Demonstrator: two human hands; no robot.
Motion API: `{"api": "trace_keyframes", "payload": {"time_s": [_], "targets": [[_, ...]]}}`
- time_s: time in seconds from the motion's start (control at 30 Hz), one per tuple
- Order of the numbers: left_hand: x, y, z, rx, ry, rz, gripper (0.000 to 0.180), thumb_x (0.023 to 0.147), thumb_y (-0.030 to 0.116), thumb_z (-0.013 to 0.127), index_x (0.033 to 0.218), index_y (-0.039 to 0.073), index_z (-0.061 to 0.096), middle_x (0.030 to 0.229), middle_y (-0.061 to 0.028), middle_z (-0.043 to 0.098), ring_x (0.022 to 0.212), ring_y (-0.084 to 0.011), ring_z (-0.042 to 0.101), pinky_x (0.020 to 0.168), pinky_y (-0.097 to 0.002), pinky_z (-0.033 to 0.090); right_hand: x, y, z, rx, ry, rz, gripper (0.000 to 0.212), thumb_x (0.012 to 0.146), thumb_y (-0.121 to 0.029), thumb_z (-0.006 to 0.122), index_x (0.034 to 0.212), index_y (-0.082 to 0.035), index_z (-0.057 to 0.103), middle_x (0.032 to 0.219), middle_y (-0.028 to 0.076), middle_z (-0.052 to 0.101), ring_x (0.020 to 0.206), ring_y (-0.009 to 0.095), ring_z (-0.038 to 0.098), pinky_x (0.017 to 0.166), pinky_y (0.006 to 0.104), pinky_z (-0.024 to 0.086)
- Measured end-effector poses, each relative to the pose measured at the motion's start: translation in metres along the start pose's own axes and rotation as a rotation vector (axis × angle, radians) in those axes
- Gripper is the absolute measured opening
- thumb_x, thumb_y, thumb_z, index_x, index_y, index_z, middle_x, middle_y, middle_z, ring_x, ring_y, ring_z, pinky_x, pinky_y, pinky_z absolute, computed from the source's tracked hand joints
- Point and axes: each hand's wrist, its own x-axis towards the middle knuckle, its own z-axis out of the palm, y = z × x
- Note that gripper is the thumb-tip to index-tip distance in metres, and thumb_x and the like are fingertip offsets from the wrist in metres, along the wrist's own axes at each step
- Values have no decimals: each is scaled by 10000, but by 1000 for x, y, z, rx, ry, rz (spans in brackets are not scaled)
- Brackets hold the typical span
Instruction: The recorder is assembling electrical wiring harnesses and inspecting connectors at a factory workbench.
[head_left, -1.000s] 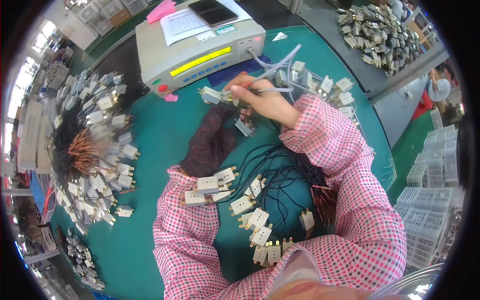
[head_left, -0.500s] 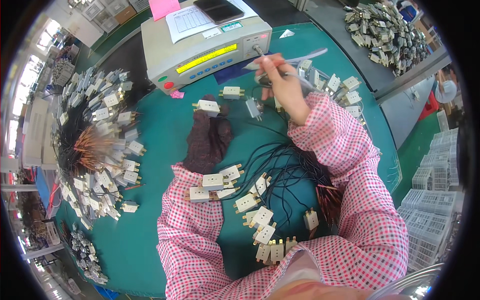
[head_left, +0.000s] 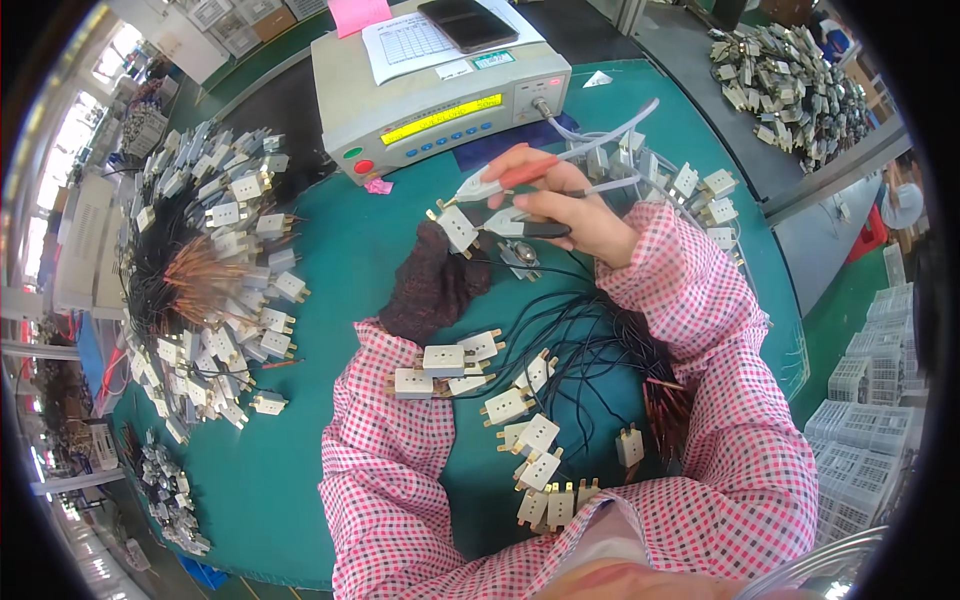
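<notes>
My right hand pinched two slim probes; my gloved left hand pinched the light, rigid connector by its body.

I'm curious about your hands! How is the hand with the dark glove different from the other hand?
The left hand wears a dark knitted glove; the right hand is bare. The left hand holds a white connector block, while the right hand grips two pen-like probes. Both come out of pink checked sleeves and meet at that block.
</notes>
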Motion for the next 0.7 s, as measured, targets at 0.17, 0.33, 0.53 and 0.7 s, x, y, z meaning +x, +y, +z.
{"api": "trace_keyframes", "payload": {"time_s": [0.17, 0.33, 0.53, 0.7], "targets": [[-2, 1, 3, 46, 39, -4, 628, 854, 565, 568, 1276, 110, 465, 1022, -28, 589, 748, -107, 557, 586, -224, 464, 1, 2, 4, -136, -31, -84, 330, 838, -71, 478, 1161, -76, 550, 1030, -19, 575, 518, 20, 427, 398, 178, 309], [-1, 2, 9, 116, 16, 22, 591, 900, 570, 486, 1318, 156, 425, 1032, -2, 551, 714, -71, 497, 544, -196, 424, -1, -2, 7, -198, -18, -90, 331, 836, -79, 450, 1151, -85, 553, 1028, -28, 565, 662, 26, 451, 485, 188, 354], [3, 1, 10, 110, -52, -8, 693, 879, 583, 511, 1352, 88, 404, 1106, -36, 584, 709, -69, 534, 531, -171, 393, -1, -2, 9, -151, -43, -102, 292, 882, -65, 496, 1171, -80, 538, 1032, 26, 567, 812, 67, 524, 574, 207, 451], [5, 1, 10, 139, 26, 20, 759, 848, 637, 508, 1351, 78, 404, 1099, -51, 597, 653, -50, 524, 496, -158, 376, 1, 5, 3, 4, -112, -58, 317, 923, -118, 534, 1225, -37, 483, 1037, 66, 555, 992, 131, 566, 734, 251, 520]]}}
